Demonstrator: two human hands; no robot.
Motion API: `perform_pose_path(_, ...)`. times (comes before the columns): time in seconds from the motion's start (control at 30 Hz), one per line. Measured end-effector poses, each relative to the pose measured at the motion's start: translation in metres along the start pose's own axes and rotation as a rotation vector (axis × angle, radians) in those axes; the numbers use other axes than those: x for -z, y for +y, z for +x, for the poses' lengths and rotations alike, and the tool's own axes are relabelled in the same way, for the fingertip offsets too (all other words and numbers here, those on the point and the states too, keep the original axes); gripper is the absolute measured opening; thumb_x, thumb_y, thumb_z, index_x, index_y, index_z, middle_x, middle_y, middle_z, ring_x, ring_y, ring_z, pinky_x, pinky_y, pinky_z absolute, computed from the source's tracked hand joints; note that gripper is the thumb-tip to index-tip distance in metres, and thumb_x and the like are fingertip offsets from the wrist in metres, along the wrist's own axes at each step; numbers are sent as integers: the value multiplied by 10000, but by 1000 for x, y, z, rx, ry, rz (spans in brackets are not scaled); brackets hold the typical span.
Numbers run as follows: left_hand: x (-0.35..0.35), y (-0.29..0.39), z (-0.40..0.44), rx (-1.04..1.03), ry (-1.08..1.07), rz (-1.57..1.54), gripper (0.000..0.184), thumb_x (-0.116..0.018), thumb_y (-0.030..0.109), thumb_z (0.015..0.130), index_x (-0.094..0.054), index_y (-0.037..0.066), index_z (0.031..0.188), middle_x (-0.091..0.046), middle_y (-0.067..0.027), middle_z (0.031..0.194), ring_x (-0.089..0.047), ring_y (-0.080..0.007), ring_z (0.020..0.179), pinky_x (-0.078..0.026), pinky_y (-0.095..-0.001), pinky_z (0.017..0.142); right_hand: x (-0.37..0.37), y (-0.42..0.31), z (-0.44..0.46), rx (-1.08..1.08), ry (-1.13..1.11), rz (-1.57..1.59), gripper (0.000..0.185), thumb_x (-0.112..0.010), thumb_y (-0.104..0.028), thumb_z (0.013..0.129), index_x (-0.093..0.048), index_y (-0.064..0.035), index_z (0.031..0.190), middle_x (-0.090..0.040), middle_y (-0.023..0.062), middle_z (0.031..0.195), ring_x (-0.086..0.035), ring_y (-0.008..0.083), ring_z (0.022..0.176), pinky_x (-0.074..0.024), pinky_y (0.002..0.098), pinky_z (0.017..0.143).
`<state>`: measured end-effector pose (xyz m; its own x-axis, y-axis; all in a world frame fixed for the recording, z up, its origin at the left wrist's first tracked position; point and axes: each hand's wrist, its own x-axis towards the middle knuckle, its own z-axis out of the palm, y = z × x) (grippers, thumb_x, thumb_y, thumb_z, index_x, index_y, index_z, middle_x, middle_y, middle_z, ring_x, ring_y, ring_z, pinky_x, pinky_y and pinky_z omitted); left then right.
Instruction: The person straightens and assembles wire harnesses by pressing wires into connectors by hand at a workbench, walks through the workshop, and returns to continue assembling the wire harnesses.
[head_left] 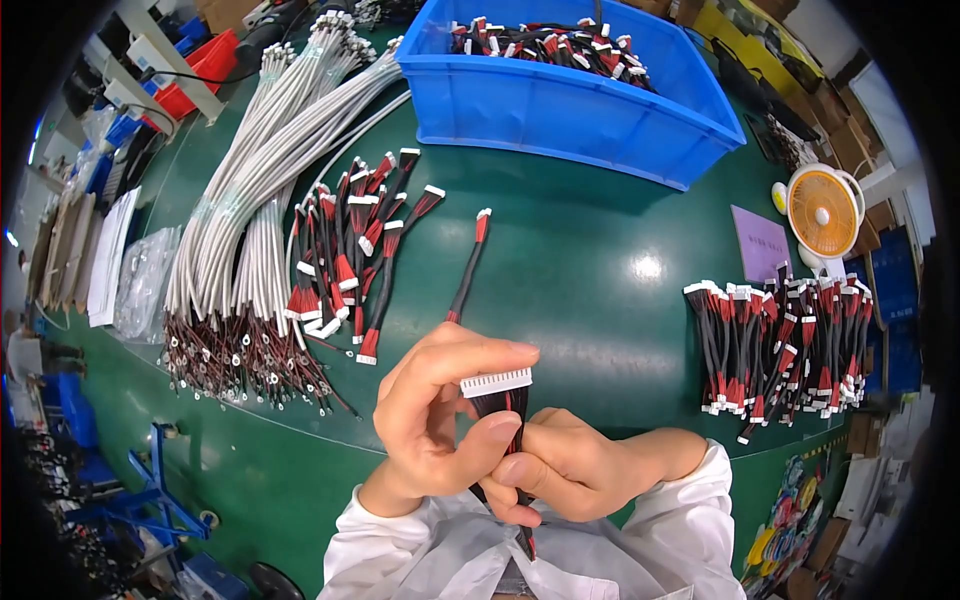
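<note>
Close to my chest I hold a short wire harness [512,404] with a wide white connector on its upper end and black and red wires below. My left hand [430,415] grips it from the left, its thumb on the wires and its index finger behind the white connector. Lower down, my right hand [570,465] pinches the black part between thumb and fingers. The tail end hangs beneath, partly hidden by my hands. Just beyond my left hand lies a single similar harness [470,265] on the green table [600,290].
A loose pile of harnesses [345,235] lies left of centre, beside bundled white cables [235,220]. A blue bin [560,115] with more harnesses stands at the back. Stacked harnesses [780,345], a purple sheet [760,243] and an orange fan [822,212] are at right.
</note>
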<state>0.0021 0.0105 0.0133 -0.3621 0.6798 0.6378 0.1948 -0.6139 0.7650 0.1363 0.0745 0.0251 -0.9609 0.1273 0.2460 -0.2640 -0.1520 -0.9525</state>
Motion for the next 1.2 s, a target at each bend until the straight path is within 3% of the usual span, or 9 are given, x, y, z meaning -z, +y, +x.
perform_pose_path(0.43,-3,-1,-6,19,73,20,308,-628,33,693,-580,-88,972,-592,-138,796,-499,-120,599,-373,-230,508,-1,4,-2,65,34,-76,248,-387,-150,975,-436,-6,780,-496,15,487,-470,190,362,-344,311,364)
perform_pose_path(0.6,1,-4,-11,19,78,-27,326,-623,57,707,-575,-93,992,-622,-183,874,-540,-159,656,-421,-251,553,0,4,1,78,11,-121,238,-392,-147,972,-436,-7,785,-492,19,488,-475,188,366,-345,311,365)
perform_pose_path(0.7,8,-5,-7,12,8,22,345,-596,34,704,-570,-110,1017,-627,-200,917,-565,-190,683,-448,-265,583,1,1,2,44,-2,-24,254,-366,-165,986,-431,-17,790,-486,16,499,-469,157,387,-352,286,390)
perform_pose_path(0.77,12,-5,-3,49,-20,123,380,-541,-34,675,-571,-107,1047,-623,-206,918,-587,-230,709,-460,-274,590,5,-7,2,-162,-10,301,288,-328,-198,1002,-425,-30,791,-479,12,512,-446,108,415,-350,257,419)
perform_pose_path(0.8,10,-11,1,-90,12,225,394,-528,-62,641,-591,-87,1029,-622,-200,912,-587,-233,701,-460,-278,579,8,-15,5,-173,-52,350,346,-252,-228,1014,-421,-41,777,-495,26,538,-381,56,433,-268,221,384)
perform_pose_path(0.83,9,-14,6,-228,42,327,417,-516,-89,606,-611,-68,1011,-622,-193,906,-587,-237,693,-459,-282,568,10,-16,4,-172,-54,351,346,-252,-228,1014,-421,-41,777,-495,26,538,-381,56,433,-268,221,384)
perform_pose_path(0.87,16,-6,10,-272,-76,555,428,-534,-101,570,-646,-24,976,-622,-165,872,-579,-227,638,-455,-283,525,11,-17,3,-215,-79,408,359,-234,-247,1015,-416,-44,782,-495,27,538,-368,50,432,-248,213,383)
perform_pose_path(0.97,17,-12,15,-378,-101,631,399,-557,-102,562,-664,-6,935,-624,-133,826,-552,-201,564,-443,-280,480,12,-20,2,-281,-112,502,374,-208,-271,1017,-405,-48,790,-498,30,541,-345,40,431,-226,203,382)
perform_pose_path(1.2,10,-16,11,-280,-66,538,417,-516,-151,554,-638,-26,933,-620,-123,745,-580,-211,561,-460,-283,465,9,-14,-1,-216,-88,494,343,-235,-240,1015,-417,-34,809,-522,45,571,-367,42,439,-232,206,384)
